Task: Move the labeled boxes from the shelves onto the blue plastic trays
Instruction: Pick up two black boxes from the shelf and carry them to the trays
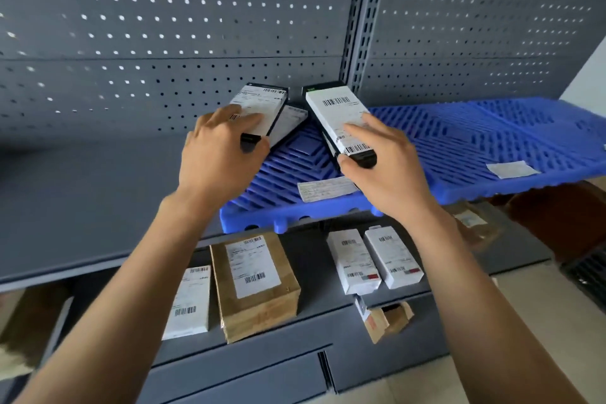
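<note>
My left hand (216,151) grips a black box with a white barcode label (262,105) at the left end of the blue plastic tray (459,147). Under that box lies another labeled box (290,123), partly hidden. My right hand (380,164) holds a second black labeled box (337,115), tilted above the tray's left part, thumb at its near end and fingers on its label. The tray sits on the upper grey shelf and carries two flat paper labels.
On the lower shelf lie a brown cardboard box (255,282), a white box (190,302) to its left and two white boxes (373,259) to its right. A small torn carton (383,315) sits lower down. Grey pegboard (164,26) backs the shelves.
</note>
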A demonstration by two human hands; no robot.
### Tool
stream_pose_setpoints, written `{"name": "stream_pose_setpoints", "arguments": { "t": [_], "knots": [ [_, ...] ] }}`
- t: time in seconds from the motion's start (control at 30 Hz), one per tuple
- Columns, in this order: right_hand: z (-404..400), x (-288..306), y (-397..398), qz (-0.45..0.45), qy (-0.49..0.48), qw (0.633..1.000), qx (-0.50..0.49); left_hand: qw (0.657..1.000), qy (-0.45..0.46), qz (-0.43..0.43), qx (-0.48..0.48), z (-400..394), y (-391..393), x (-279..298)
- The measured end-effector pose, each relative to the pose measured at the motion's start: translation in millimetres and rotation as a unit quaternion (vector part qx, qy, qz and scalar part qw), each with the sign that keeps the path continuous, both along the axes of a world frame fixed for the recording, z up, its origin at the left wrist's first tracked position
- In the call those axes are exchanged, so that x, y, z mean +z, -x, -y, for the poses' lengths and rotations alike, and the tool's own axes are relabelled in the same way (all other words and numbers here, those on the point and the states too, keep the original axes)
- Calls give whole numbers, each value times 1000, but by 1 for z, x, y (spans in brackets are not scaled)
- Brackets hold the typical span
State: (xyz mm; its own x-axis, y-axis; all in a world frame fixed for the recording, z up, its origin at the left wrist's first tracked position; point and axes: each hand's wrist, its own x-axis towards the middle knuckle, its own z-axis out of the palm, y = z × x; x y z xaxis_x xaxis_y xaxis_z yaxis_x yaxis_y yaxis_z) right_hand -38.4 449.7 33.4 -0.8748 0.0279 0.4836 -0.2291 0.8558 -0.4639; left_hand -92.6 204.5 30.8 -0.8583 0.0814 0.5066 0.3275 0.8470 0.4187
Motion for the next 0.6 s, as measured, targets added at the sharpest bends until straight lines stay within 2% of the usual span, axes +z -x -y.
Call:
{"name": "stream_pose_setpoints", "arguments": {
  "t": [0.3,0.6],
  "knots": [
    [-16,7,46,42,-42,995,78,997,33,36,54,-29,15,-6],
    [-26,13,55,3,-68,991,117,994,42,9,98,-42,6,-2]
  ]
}}
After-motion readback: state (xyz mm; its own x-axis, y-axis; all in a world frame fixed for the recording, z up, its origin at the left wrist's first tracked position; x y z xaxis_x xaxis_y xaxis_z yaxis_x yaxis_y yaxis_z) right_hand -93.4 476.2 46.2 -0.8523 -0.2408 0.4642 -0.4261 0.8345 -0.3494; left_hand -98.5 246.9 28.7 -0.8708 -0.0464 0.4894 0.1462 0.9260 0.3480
